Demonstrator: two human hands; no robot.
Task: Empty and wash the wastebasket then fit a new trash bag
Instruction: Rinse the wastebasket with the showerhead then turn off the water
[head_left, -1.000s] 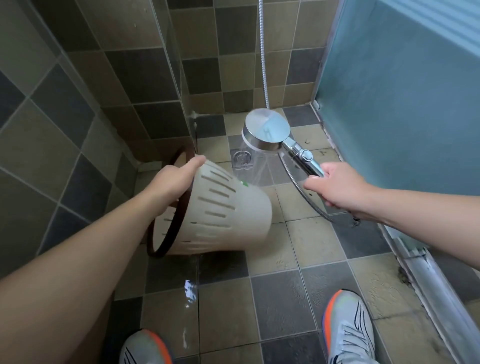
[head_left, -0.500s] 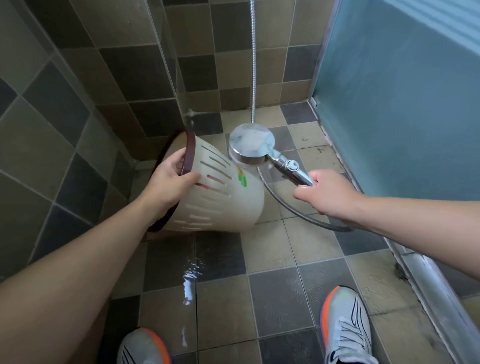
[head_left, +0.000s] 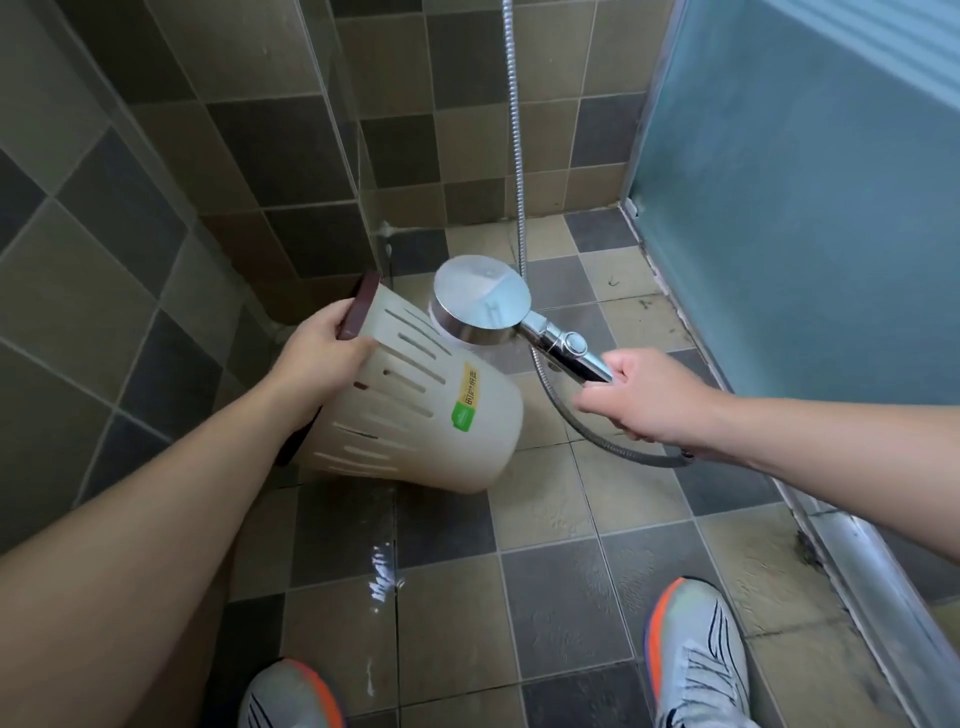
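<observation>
Wastebasket (head_left: 415, 405) was held off the tiled floor (head_left: 571, 545), tipped on its side, base toward the right, dark brown rim (head_left: 358, 306) toward the left wall. Left hand (head_left: 317, 358) formed the grip at the rim: fingers curled over the brown band, thumb lying along the slotted cream side. A yellow and green label (head_left: 465, 397) faced up on the side wall. Right hand (head_left: 639, 395) was wrapped around the chrome handle of the shower head (head_left: 483, 301), fingers closed on it, the round face turned down just over the basket's upper side near the rim. Whether head and basket touched could not be told. Metal hose (head_left: 587, 436) looped under the right hand and also ran up the back wall.

Against half a second before: the basket had rolled so the label sat more toward the camera, and the rim had turned farther from view. The shower head had come in closer over the basket. Both grips kept the same hold.

Edges: tiled wall close on the left, a corner behind the basket, a frosted blue panel (head_left: 805, 208) with its metal track along the right. Wet streak (head_left: 382, 577) on the floor below the basket. Two shoes (head_left: 696, 660) stood at the near edge; open floor lay between them and the basket.
</observation>
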